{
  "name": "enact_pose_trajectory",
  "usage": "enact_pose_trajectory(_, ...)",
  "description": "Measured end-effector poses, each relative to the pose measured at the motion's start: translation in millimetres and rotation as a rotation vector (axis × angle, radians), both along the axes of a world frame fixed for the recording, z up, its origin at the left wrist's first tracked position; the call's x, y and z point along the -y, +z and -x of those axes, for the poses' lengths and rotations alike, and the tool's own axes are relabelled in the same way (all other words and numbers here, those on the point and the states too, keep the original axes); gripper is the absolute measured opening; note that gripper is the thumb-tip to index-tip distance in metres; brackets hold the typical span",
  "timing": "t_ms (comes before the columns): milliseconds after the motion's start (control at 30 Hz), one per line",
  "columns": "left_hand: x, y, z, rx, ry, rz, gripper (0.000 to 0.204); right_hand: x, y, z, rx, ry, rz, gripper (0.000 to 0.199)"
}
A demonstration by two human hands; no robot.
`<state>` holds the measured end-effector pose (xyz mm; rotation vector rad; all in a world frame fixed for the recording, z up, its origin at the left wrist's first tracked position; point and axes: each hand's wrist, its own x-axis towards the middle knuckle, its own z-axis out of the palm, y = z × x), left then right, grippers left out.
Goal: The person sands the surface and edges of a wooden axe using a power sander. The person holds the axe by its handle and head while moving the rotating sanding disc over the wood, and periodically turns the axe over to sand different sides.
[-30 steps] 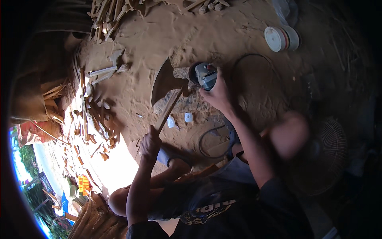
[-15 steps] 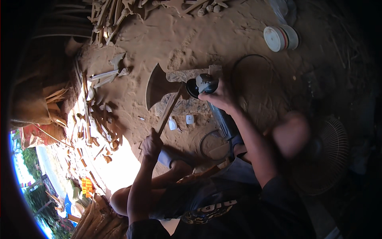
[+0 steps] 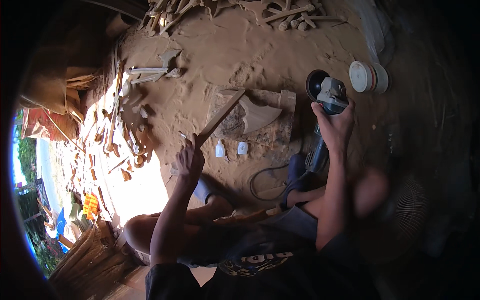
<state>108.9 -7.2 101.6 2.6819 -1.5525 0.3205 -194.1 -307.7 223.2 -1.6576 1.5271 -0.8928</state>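
Note:
My left hand (image 3: 190, 159) is closed around the lower handle of a wooden axe (image 3: 220, 116). The axe's curved head points right and lies over a worn block (image 3: 285, 127) on the sandy ground. Off to the right, my right hand (image 3: 337, 125) grips an angle grinder (image 3: 332, 95) by its body. Its dark round disc (image 3: 316, 85) faces up and left, apart from the axe. On the near side of the block are two small white bottles (image 3: 220, 148), one beside the other.
A white striped tub (image 3: 361, 77) lies beyond the grinder. Wooden axe pieces (image 3: 167, 62) and heaped sticks (image 3: 112, 120) cover the left side, with more wooden pieces (image 3: 290, 15) at the back. A cable (image 3: 257, 180) curls near my feet. At right stands a fan (image 3: 407, 210).
My right hand has drawn the grinder away to the right, off the axe. In my left hand the axe has turned over, its blade swinging from left to right.

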Motion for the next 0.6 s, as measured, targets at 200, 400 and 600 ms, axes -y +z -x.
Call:
enact_pose_trajectory(200,21.1,15.2,10.5,-0.501,-0.024,-0.371,0.06,-36.2,4.4,-6.7,-0.13,0.179,0.002,0.083)
enact_pose_trajectory(400,-13.8,-30.0,29.7,-0.133,-0.264,-0.103,0.062,-81.4,-52.4,-41.9,-0.162,0.57,0.065,0.099)
enact_pose_trajectory(600,-9.0,-24.9,33.6,0.009,-0.331,0.054,0.043,-103.9,-47.1,-52.9,-0.412,0.77,-0.159,0.096)
